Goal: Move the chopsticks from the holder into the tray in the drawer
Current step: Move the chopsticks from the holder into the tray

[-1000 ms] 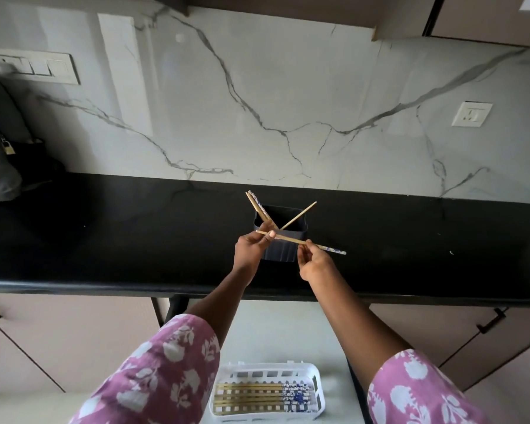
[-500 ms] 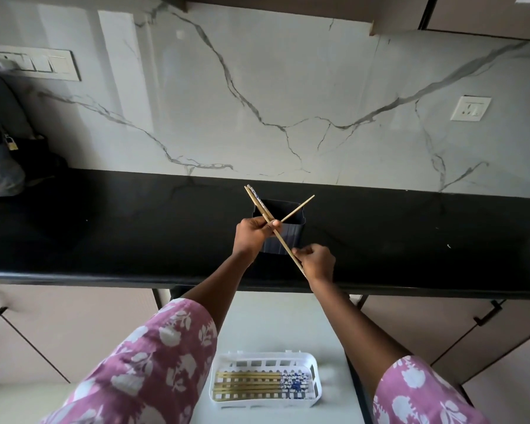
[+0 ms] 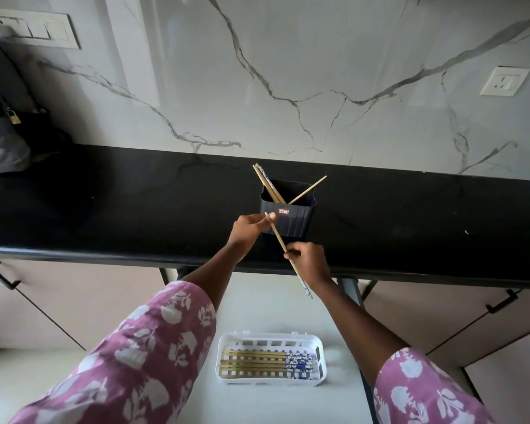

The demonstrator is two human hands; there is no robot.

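Observation:
A dark ribbed holder stands on the black counter and has a few wooden chopsticks leaning out of it. One chopstick runs diagonally in front of the holder. My left hand pinches its upper wooden tip, and my right hand grips it lower down, its blue patterned end poking out below that hand. Below, in the open drawer, a white slotted tray holds several chopsticks lying side by side, patterned ends to the right.
The black counter runs across under a marble wall with a switch plate and a socket. A grey bag sits far left. Cabinet doors with black handles flank the pale drawer floor.
The held chopstick has come away from the holder towards me and down. Both hands moved with it, the right hand nearing the counter's front edge.

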